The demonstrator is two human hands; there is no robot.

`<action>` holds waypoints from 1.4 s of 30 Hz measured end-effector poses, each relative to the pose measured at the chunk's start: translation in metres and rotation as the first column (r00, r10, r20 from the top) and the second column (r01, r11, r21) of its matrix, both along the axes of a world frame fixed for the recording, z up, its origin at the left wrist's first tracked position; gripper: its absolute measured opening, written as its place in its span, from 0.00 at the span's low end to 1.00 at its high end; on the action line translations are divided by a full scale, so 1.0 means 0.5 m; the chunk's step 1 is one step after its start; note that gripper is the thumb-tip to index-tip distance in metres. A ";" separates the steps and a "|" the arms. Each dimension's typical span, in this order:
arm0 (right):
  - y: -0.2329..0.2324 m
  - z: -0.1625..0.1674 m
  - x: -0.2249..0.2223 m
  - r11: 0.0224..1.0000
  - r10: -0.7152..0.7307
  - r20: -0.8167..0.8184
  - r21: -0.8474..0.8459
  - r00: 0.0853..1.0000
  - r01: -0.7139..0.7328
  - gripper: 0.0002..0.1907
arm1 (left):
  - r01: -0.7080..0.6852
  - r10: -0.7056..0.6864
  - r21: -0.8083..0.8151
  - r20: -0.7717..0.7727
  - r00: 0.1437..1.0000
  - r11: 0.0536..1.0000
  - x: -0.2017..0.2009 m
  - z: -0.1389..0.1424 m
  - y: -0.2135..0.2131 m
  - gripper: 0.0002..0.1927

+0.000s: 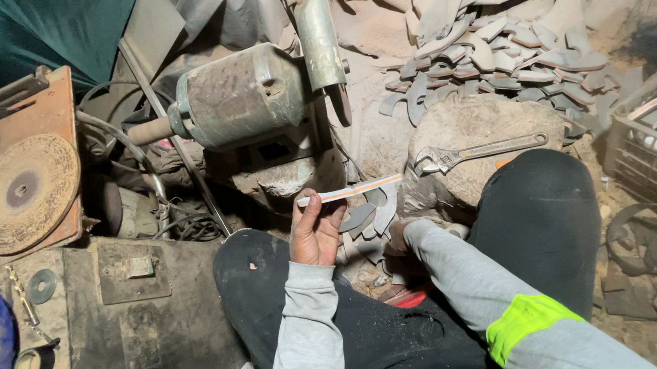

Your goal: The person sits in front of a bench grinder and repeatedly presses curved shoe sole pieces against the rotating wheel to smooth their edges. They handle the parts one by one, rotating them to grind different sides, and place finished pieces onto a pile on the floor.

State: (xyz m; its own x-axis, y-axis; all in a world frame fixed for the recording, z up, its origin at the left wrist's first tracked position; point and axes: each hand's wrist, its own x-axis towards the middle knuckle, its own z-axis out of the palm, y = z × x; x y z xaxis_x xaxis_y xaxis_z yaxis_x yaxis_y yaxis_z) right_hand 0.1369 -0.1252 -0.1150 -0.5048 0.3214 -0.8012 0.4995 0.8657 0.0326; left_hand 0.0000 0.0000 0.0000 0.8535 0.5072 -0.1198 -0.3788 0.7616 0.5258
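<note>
Holding a thin, flat, pale strip with an orange edge (351,191) level in front of the knees, the left hand (315,232) pinches its near end between thumb and fingertips, the strip running out toward two o'clock. The right hand (400,237) is down between the legs at a small heap of curved grey metal blanks (369,219); its fingers are mostly hidden, so I cannot tell whether they are closed on a piece or only touching.

As a judgement of progress: the one strip is up and in hand, while a large scattered pile of similar curved metal cut-outs (498,58) lies on the dusty floor at one o'clock, apparently untouched, so most of the stock seems left to handle.

At three o'clock a dark wire-mesh crate (646,155) holds a few pale curved pieces; how full it is cannot be seen. A chrome adjustable wrench (476,151) rests on a rough stone (480,122) just beyond the right knee. A dusty grey bench-grinder motor (239,96) sits at twelve o'clock, and a worn round abrasive disc (26,193) lies at nine o'clock.
</note>
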 end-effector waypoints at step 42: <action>-0.112 0.184 0.404 -0.223 0.037 -0.527 -0.832 -0.849 0.507 0.13 | 0.587 -0.303 0.304 -0.630 0.715 0.751 0.343 -0.070 -0.120 0.23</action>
